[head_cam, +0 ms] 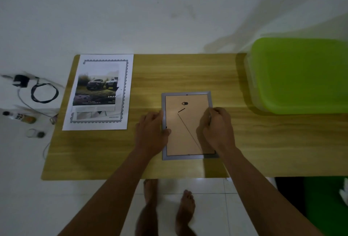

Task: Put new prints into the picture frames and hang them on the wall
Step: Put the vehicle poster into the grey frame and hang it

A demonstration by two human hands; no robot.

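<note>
A grey picture frame [186, 157] lies face down on the wooden table [188, 73], its tan backing board [183, 137] up, with a small black hanger near its top. My left hand [151, 135] rests on the frame's left edge, thumb on the rim. My right hand [216, 128] has its fingers curled at the frame's right edge, over the backing; what they pinch is hidden. A stack of prints [99, 92] lies at the table's left end: a photo of two off-road cars on top of a white sheet with a decorative border.
A lime-green plastic box [299, 75] takes up the table's right end. On the white floor to the left lie a black charger with coiled cable [37, 90], a small bottle [18, 117] and small round caps. The white wall runs behind the table. Bare feet stand below its front edge.
</note>
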